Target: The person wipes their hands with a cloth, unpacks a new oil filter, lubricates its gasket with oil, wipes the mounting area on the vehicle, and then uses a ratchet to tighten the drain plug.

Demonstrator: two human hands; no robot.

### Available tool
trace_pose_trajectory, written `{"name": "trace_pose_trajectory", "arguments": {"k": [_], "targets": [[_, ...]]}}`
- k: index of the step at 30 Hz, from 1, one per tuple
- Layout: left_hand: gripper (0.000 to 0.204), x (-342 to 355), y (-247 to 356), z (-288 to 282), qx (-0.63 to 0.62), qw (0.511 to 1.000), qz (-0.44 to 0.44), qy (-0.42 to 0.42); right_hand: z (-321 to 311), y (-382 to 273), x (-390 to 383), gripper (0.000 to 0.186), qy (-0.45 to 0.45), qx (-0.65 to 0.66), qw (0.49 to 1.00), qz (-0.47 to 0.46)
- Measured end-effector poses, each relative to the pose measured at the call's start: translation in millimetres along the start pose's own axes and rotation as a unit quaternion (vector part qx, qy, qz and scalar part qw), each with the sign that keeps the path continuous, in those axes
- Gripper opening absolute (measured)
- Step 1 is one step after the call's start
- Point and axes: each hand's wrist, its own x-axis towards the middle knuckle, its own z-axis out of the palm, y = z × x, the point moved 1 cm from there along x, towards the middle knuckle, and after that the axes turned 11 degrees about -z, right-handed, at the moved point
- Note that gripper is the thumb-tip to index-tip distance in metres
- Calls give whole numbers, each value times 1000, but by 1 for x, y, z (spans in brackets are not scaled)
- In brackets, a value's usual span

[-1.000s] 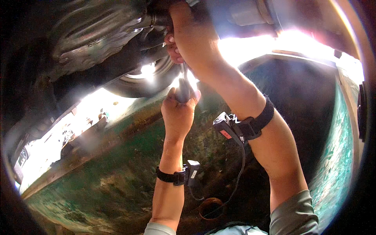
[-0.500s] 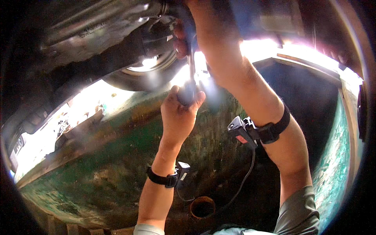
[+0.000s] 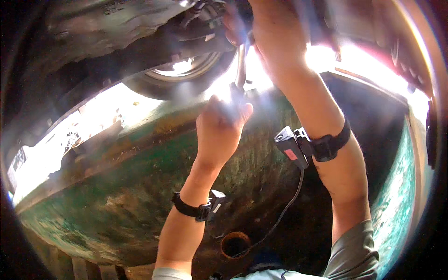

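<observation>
Beneath the dark underside of a vehicle (image 3: 107, 42), both my arms reach up. My left hand (image 3: 219, 133) is closed round the lower end of a metal-shafted tool (image 3: 241, 67), thumb on its right side. The tool's exact kind cannot be made out in the glare. Above it, my right hand (image 3: 277, 30) has its fingers curled around the tool's upper end, close to the vehicle's underside. Where the tool's top meets the vehicle is hidden by the hand and blur. A wheel (image 3: 186, 77) hangs just left of the tool.
Green, stained pit walls (image 3: 140, 186) surround me, with a round hole (image 3: 235, 245) low down. The pit's edge (image 3: 70, 186) runs along the left. Strapped boxes sit on my left wrist (image 3: 217, 199) and right forearm (image 3: 294, 147); a cable (image 3: 291, 200) hangs from the right one.
Both hands and the tool have shifted a little to the right, and my right forearm stands more upright. The view has moved slightly as well. Both grips stay closed.
</observation>
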Motion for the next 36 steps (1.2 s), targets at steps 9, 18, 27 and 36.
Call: {"name": "trace_pose_trajectory", "arguments": {"k": [9, 18, 27, 36], "targets": [[31, 86, 2, -2, 236, 932, 224, 157, -17, 25, 12, 19, -14, -223, 948, -227], [29, 94, 24, -1, 133, 933, 306, 132, -19, 45, 13, 20, 20, -72, 965, -253], [26, 67, 0, 1, 166, 950, 162, 210, 2, 17, 1, 16, 17, 34, 992, -122], [25, 62, 1, 6, 152, 946, 163, 234, -9, 34, 3, 15, 3, 8, 997, -78]]}}
